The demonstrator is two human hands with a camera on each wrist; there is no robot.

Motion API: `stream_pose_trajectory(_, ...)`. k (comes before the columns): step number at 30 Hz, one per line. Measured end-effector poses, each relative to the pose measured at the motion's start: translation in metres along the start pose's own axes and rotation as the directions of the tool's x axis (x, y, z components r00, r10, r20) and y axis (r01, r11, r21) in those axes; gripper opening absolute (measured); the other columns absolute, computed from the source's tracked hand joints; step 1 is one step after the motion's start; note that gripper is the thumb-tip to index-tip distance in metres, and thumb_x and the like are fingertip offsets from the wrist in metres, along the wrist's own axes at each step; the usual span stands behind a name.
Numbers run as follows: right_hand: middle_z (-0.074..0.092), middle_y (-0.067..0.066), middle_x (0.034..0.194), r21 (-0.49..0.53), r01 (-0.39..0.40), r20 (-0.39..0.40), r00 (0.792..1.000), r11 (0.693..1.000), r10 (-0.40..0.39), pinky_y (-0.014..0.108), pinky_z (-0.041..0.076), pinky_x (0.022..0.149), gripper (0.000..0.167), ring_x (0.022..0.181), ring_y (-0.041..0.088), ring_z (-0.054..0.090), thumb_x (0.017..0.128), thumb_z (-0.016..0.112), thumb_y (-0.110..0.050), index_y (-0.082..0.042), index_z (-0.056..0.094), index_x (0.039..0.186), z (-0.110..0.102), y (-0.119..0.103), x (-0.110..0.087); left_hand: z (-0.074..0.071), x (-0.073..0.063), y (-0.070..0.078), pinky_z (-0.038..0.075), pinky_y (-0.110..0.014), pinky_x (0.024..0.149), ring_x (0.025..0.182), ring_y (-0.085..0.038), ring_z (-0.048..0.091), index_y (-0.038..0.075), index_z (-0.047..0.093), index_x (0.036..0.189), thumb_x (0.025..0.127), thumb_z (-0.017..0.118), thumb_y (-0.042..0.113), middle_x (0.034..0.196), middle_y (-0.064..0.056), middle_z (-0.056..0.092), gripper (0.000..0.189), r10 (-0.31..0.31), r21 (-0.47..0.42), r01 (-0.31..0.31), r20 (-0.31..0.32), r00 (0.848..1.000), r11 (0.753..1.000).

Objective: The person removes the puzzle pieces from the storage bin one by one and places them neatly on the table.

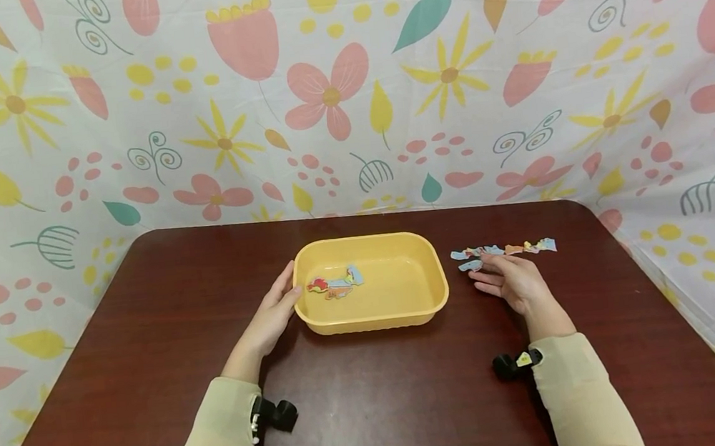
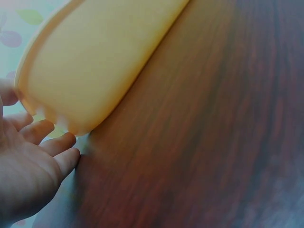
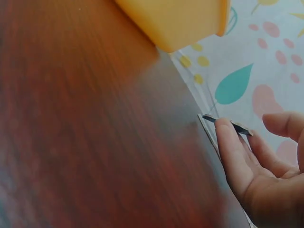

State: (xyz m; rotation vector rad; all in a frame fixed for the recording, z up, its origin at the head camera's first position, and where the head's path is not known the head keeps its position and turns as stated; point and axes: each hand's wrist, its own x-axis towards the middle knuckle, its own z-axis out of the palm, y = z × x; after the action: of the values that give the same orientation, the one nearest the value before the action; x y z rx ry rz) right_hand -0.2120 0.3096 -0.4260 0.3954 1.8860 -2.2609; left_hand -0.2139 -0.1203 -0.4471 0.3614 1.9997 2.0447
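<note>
In the head view my left hand holds the left end of a yellow plastic tub, thumb at the rim. The left wrist view shows this hand's fingers against the tub's outer wall. To the tub's right, my right hand holds a small light-blue puzzle piece at its fingertips. In the right wrist view, the thin edge of that piece lies across the fingers, with the thumb apart from it. Just beyond the right hand, a row of colourful puzzle pieces lies on the table.
Inside the tub, several joined puzzle pieces in red, blue and orange lie toward the left end. The dark brown wooden table ends at a flower-patterned cloth behind it.
</note>
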Motion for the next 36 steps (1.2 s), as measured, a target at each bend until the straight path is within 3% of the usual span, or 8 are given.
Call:
stream_pose_trajectory(3, 0.03, 0.025, 0.145, -0.03, -0.01, -0.005, 1.0, 1.0, 0.01, 0.03, 0.057, 0.078, 0.06, 0.086, 0.008, 0.069, 0.099, 0.048, -0.024, 0.005, 0.024, 0.146, 0.002, 0.0, 0.001, 0.0, 0.0, 0.0, 0.023, -0.042, 0.115, 0.144, -0.026, 0.018, 0.013, 0.007, 0.154, 0.103, 0.037, 0.016, 0.159, -0.01, 0.011, 0.059, 0.0, 0.001, 0.0, -0.002, 1.0, 1.0)
stream_pose_trajectory(7, 0.015, 0.027, 0.153, -0.055, -0.025, 0.001, 1.0, 0.998, 0.025, 0.03, 0.057, 0.079, 0.063, 0.086, 0.007, 0.069, 0.099, 0.047, -0.024, 0.004, 0.019, 0.148, 0.003, 0.0, 0.002, -0.001, 0.0, -0.001, 0.024, -0.042, 0.115, 0.144, -0.027, 0.019, 0.013, 0.007, 0.154, 0.103, 0.037, 0.016, 0.159, -0.011, 0.012, 0.059, -0.001, 0.001, 0.001, -0.006, 1.0, 1.0)
stream_pose_trajectory(20, 0.023, 0.024, 0.153, -0.092, -0.035, 0.011, 0.999, 0.995, 0.036, 0.029, 0.055, 0.085, 0.059, 0.093, 0.005, 0.066, 0.1, 0.045, -0.027, 0.002, 0.024, 0.148, -0.001, -0.004, 0.001, -0.001, 0.0, 0.0, 0.023, -0.043, 0.115, 0.144, -0.027, 0.019, 0.013, 0.007, 0.154, 0.103, 0.036, 0.014, 0.159, -0.012, 0.01, 0.058, -0.008, 0.001, 0.008, -0.005, 1.0, 1.0)
stream_pose_trajectory(22, 0.035, 0.02, 0.147, -0.084, -0.032, 0.001, 0.999, 0.996, 0.032, 0.029, 0.055, 0.085, 0.06, 0.094, 0.006, 0.066, 0.099, 0.047, -0.027, 0.002, 0.026, 0.147, -0.002, -0.005, 0.0, 0.0, 0.0, 0.001, 0.023, -0.043, 0.115, 0.144, -0.026, 0.019, 0.015, 0.008, 0.154, 0.103, 0.036, 0.014, 0.159, -0.011, 0.011, 0.058, -0.01, -0.004, 0.01, -0.008, 1.0, 1.0)
stream_pose_trajectory(25, 0.057, 0.008, 0.127, -0.059, -0.018, 0.003, 1.0, 0.998, 0.018, 0.029, 0.055, 0.085, 0.061, 0.096, 0.007, 0.065, 0.099, 0.048, -0.026, 0.003, 0.025, 0.147, -0.004, -0.007, -0.002, -0.001, 0.0, 0.001, 0.023, -0.044, 0.115, 0.144, -0.027, 0.02, 0.014, 0.007, 0.154, 0.103, 0.036, 0.014, 0.159, -0.011, 0.011, 0.058, -0.005, -0.003, 0.005, -0.004, 1.0, 1.0)
stream_pose_trajectory(29, 0.066, -0.009, 0.1, 0.0, -0.019, 0.009, 1.0, 1.0, 0.019, 0.028, 0.056, 0.084, 0.064, 0.096, 0.008, 0.066, 0.098, 0.051, -0.027, 0.003, 0.024, 0.147, -0.007, -0.009, -0.004, -0.001, 0.001, 0.001, 0.023, -0.044, 0.115, 0.144, -0.028, 0.019, 0.014, 0.007, 0.154, 0.103, 0.035, 0.014, 0.159, -0.011, 0.01, 0.058, -0.007, 0.001, 0.007, -0.004, 1.0, 1.0)
stream_pose_trajectory(36, 0.067, -0.01, 0.099, 0.03, -0.022, 0.018, 1.0, 0.999, 0.021, 0.026, 0.056, 0.083, 0.06, 0.097, 0.005, 0.065, 0.1, 0.044, -0.023, 0.003, 0.021, 0.148, -0.01, -0.01, -0.004, -0.001, 0.001, -0.001, 0.023, -0.044, 0.115, 0.144, -0.028, 0.019, 0.014, 0.006, 0.154, 0.103, 0.035, 0.015, 0.159, -0.011, 0.01, 0.058, -0.007, 0.014, 0.007, 0.002, 1.0, 1.0)
